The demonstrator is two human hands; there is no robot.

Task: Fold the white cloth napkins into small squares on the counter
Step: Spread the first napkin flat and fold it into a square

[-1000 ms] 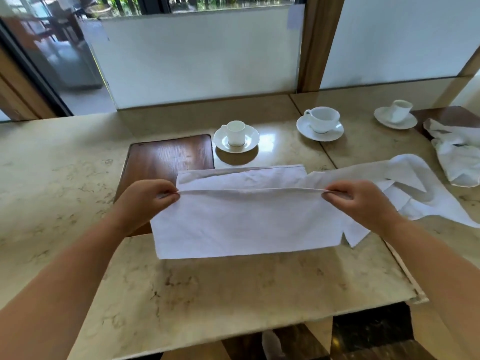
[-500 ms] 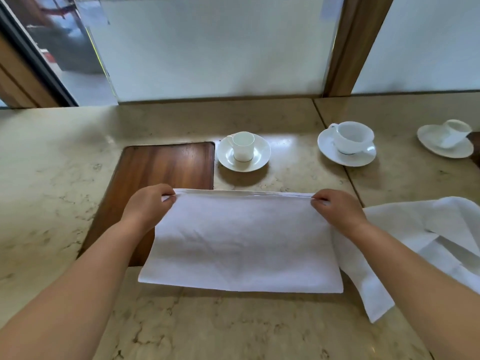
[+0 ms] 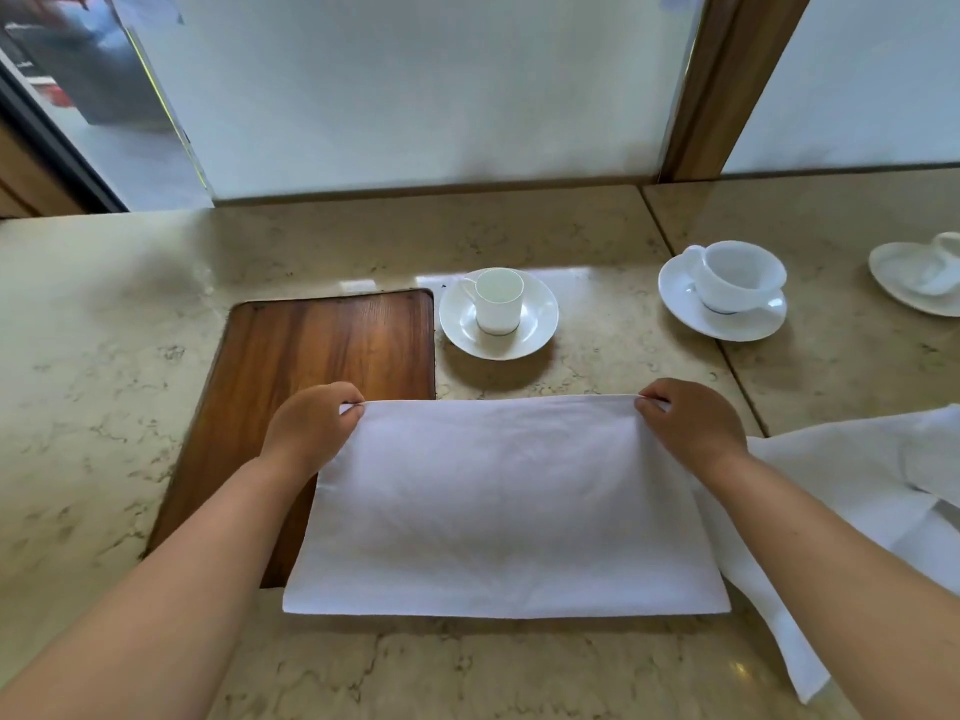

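A white cloth napkin [image 3: 506, 506] lies flat on the marble counter [image 3: 104, 407], folded into a wide rectangle. Its left part overlaps a brown wooden board [image 3: 322, 366]. My left hand [image 3: 311, 428] pinches the napkin's far left corner. My right hand [image 3: 691, 428] pinches the far right corner. Both hands hold the far edge down against the surface. A second white napkin [image 3: 857, 491] lies loosely spread to the right, partly under my right forearm.
Behind the napkin stands a small white cup on a saucer [image 3: 498, 314]. A wider cup and saucer [image 3: 724, 291] sits to the right, and a third saucer [image 3: 919, 278] at the right edge. Frosted glass panels and a wooden post close off the counter's back.
My hands carried the near edge of the napkin away from me and laid it onto the far edge, making a flat rectangle. The view has tilted down and closer.
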